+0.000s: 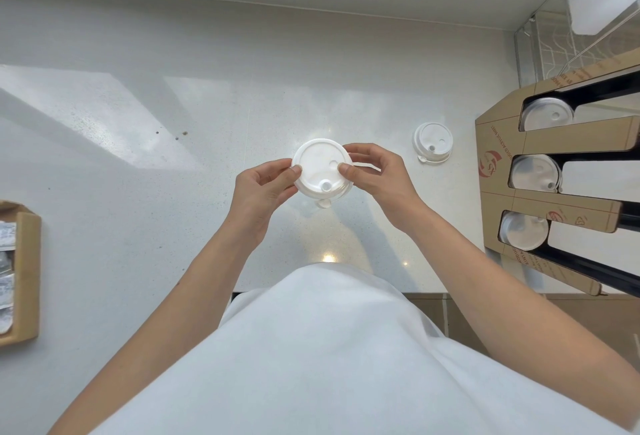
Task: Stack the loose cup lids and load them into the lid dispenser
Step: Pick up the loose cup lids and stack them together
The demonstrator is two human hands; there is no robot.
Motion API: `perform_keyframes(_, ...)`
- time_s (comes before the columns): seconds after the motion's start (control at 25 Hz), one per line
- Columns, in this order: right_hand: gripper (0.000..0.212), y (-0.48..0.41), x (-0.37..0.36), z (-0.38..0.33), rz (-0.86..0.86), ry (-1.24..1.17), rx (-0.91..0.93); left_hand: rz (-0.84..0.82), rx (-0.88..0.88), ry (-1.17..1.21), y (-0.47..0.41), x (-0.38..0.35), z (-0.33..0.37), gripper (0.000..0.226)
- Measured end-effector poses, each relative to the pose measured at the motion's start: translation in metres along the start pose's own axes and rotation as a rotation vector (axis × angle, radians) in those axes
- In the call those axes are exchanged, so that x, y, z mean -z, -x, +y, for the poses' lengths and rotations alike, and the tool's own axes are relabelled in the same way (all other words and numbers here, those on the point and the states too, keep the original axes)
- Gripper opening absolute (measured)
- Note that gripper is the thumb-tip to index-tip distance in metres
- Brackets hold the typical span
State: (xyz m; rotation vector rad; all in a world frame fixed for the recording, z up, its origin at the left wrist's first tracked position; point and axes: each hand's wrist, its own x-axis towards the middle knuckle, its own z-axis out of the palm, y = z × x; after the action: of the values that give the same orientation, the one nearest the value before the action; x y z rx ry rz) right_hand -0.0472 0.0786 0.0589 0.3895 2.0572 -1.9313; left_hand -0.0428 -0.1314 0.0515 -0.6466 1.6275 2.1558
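Observation:
Both hands hold a small stack of white cup lids (320,166) above the white counter, top face up. My left hand (265,189) pinches its left rim with thumb on top. My right hand (375,175) grips the right rim, thumb pressing beside the sip hole. Another short stack of white lids (432,142) rests on the counter to the right, untouched. The cardboard lid dispenser (502,171) stands at the right edge, with three slots, each showing lids (547,114) inside.
The white counter (173,175) spreads left and back to a wall. A cardboard box (29,275) with paper packets sits at the left edge. A wire rack (554,43) stands at the back right, behind the dispenser.

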Motion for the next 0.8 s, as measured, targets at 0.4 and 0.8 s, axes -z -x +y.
perform_keyframes(0.4,0.033,0.002,-0.002,0.006,0.089,-0.019,0.045,0.032,-0.039,-0.039,-0.002,-0.006,-0.008,0.022)
perform_keyframes(0.8,0.034,-0.002,0.005,0.002,0.085,0.023,0.066,0.045,-0.026,-0.057,-0.005,-0.014,-0.003,0.033)
